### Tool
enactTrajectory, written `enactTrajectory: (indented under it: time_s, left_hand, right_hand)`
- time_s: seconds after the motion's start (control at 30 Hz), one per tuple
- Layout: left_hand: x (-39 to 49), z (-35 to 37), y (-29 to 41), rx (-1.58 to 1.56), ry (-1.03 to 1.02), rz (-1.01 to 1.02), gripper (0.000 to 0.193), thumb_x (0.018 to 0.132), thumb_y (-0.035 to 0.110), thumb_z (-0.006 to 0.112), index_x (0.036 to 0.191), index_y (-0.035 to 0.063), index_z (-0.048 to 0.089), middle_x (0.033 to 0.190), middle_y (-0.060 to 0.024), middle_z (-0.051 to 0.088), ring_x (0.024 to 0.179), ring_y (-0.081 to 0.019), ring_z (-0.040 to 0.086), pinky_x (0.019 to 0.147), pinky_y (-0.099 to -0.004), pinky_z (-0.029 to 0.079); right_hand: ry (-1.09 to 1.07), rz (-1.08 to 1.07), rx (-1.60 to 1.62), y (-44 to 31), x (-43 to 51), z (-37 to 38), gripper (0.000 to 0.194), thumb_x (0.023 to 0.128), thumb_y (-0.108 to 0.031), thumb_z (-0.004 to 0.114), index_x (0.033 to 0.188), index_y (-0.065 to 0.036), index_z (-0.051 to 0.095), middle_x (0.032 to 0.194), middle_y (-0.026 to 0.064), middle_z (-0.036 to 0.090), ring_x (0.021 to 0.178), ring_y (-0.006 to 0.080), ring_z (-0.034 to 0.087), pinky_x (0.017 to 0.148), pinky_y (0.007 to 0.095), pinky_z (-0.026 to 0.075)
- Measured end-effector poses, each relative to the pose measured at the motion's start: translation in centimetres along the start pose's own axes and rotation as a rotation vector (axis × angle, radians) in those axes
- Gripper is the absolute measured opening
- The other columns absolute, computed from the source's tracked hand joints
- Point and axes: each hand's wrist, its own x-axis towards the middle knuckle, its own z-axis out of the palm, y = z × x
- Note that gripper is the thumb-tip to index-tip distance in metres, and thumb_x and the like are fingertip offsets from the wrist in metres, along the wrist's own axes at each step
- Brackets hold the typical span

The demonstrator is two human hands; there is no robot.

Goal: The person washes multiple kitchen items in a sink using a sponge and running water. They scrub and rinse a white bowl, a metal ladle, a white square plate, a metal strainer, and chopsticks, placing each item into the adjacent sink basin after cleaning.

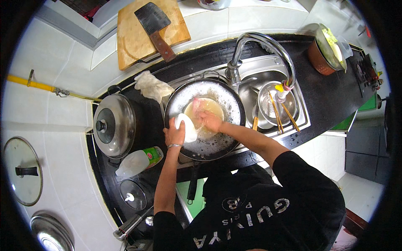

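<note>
A large dark frying pan [234,138] with foamy water rests over the left part of the sink, its handle towards me. My left hand [175,133], with a bracelet at the wrist, grips a white bowl [188,128] tilted over the pan. My right hand [211,121] is over the cloudy liquid in the middle of the pan, fingers bent. A pinkish cloth or scrubber [197,105] lies by its fingertips; whether the fingers hold it I cannot tell. The middle of the pan looks like a round, pale dish or pool, its edge blurred by suds.
Around the pan are a chrome faucet [234,73], a steel bowl [293,109] with chopsticks [278,117], a rag [152,86], a lidded pot [117,125] and a plastic bottle [133,163]. A cleaver [153,18] lies on a cutting board [128,40] behind. A brown pot [318,59] stands right.
</note>
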Motion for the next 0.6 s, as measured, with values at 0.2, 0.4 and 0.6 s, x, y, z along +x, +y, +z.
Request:
enactTrajectory:
  time_s: [0.2, 0.4, 0.6]
  left_hand:
    - [-0.2, 1.4, 0.5, -0.573, -0.229, -0.120, 0.065, 0.079, 0.057, 0.047, 0.129, 0.0170, 0.037, 0.117, -0.0221, 0.048, 0.090, -0.0357, 0.058, 0.058, -0.0440, 0.055]
    - [-0.7, 1.8, 1.7, -0.788, -0.223, -0.013, 0.053, 0.084, 0.046, 0.048, 0.125, 0.0132, 0.041, 0.115, -0.0182, 0.051, 0.088, -0.0339, 0.060, 0.044, -0.0441, 0.054]
    - [-1.7, 1.9, 0.5, -0.971, -0.637, -0.163, 0.067, 0.081, 0.049, 0.051, 0.136, 0.0213, 0.026, 0.127, -0.0163, 0.043, 0.096, -0.0356, 0.058, 0.056, -0.0456, 0.055]
  right_hand:
    - [-0.295, 0.374, 1.867, -3.3, 0.1, -2.7, 0.033, 0.091, -0.022, 0.047, 0.117, -0.001, 0.047, 0.117, 0.0101, 0.053, 0.104, 0.0201, 0.054, 0.088, 0.0318, 0.045]
    - [-0.545, 0.015, 0.826, -5.4, -1.0, -5.0, 0.029, 0.087, -0.020, 0.052, 0.113, -0.007, 0.051, 0.107, 0.0105, 0.057, 0.092, 0.0197, 0.058, 0.084, 0.0295, 0.045]
    - [-0.205, -0.018, -0.176, -5.0, -0.6, -4.2, 0.040, 0.087, -0.029, 0.050, 0.121, -0.009, 0.049, 0.120, 0.0177, 0.049, 0.094, 0.0291, 0.056, 0.085, 0.0336, 0.043]
